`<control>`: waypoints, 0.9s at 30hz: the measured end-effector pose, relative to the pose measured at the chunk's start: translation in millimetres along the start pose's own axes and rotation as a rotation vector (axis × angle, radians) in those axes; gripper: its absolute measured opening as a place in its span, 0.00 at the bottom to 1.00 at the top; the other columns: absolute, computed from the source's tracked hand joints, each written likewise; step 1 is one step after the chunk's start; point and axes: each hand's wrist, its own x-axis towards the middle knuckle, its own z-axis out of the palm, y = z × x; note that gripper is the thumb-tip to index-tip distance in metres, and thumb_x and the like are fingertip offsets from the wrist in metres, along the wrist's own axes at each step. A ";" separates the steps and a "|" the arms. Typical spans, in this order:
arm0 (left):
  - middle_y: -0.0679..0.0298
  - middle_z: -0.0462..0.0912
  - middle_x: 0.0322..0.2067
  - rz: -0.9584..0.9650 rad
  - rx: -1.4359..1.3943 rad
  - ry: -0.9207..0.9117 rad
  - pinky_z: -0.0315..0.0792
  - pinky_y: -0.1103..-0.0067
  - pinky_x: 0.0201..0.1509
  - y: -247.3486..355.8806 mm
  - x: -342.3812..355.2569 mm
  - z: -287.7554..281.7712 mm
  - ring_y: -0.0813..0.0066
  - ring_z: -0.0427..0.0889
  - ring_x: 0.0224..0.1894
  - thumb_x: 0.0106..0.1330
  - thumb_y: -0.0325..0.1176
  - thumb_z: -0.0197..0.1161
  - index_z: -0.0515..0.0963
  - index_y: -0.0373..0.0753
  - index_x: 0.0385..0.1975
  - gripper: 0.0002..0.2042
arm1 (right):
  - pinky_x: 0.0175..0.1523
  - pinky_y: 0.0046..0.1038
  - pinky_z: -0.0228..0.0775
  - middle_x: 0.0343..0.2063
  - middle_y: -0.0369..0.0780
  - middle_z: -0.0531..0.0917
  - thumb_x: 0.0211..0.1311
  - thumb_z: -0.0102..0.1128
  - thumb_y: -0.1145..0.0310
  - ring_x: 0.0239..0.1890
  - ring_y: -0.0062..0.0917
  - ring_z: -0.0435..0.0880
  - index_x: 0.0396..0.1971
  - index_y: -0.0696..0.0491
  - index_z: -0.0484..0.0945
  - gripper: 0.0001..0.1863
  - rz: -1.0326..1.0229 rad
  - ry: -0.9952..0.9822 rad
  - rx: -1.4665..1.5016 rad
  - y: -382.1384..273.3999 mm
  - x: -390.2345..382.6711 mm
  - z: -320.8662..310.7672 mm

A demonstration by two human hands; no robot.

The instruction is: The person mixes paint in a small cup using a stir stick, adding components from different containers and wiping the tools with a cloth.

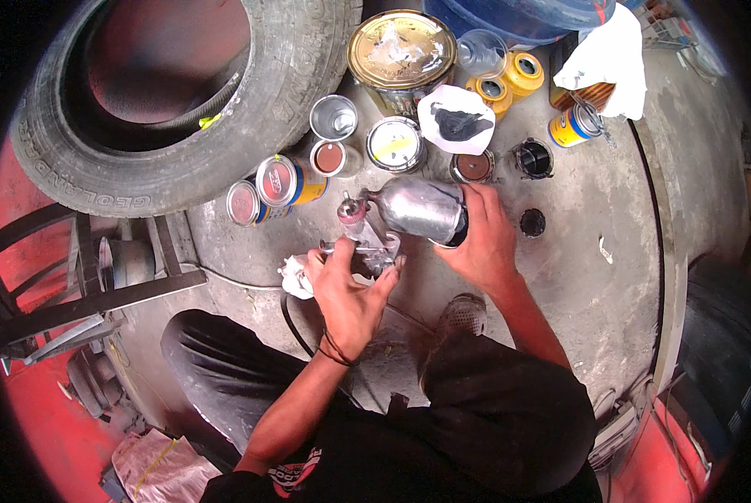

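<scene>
My left hand [347,298] is closed around the body of a paint spray gun [375,249], with its red-ringed nozzle end [352,211] pointing away from me. In my right hand [486,243] is a silver metal paint cup [417,205], gripped at its dark-stained end. The cup lies tilted on its side, with its narrow end beside the gun's nozzle; I cannot tell whether the two are joined. A crumpled white cloth or paper [296,277] touches the floor by my left fingers. Just beyond the cup stands a small can of brown paint [473,166].
A big tire [300,59] lies at the far left. Several paint cans stand ahead, including a large gold-lidded one [402,50], alongside yellow bottles [524,74], a clear cup [335,117] and a blue tub [509,18]. A dark hose [291,323] runs below my left hand.
</scene>
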 end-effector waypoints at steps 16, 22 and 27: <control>0.73 0.83 0.35 -0.493 -1.011 -0.228 0.78 0.80 0.33 51.5 48.5 -28.4 0.85 0.80 0.35 0.66 0.27 0.80 0.79 0.41 0.49 0.16 | 0.63 0.45 0.78 0.58 0.48 0.77 0.41 0.87 0.65 0.60 0.49 0.81 0.64 0.53 0.72 0.47 -0.078 0.218 -0.043 -28.7 35.6 -66.0; 0.69 0.86 0.41 -0.567 -1.166 -0.280 0.76 0.79 0.43 30.2 29.4 -30.8 0.79 0.83 0.42 0.70 0.34 0.77 0.80 0.42 0.57 0.19 | 0.61 0.46 0.78 0.59 0.50 0.76 0.41 0.87 0.66 0.59 0.50 0.81 0.66 0.53 0.71 0.48 -0.114 0.219 -0.091 -46.5 40.9 -91.4; 0.66 0.85 0.39 -0.690 -1.300 -0.321 0.72 0.80 0.42 -14.2 1.1 -13.2 0.77 0.84 0.42 0.73 0.39 0.72 0.80 0.43 0.58 0.17 | 0.62 0.46 0.78 0.59 0.50 0.76 0.41 0.87 0.65 0.60 0.50 0.80 0.66 0.53 0.70 0.48 -0.086 0.184 -0.035 -58.1 35.7 -74.8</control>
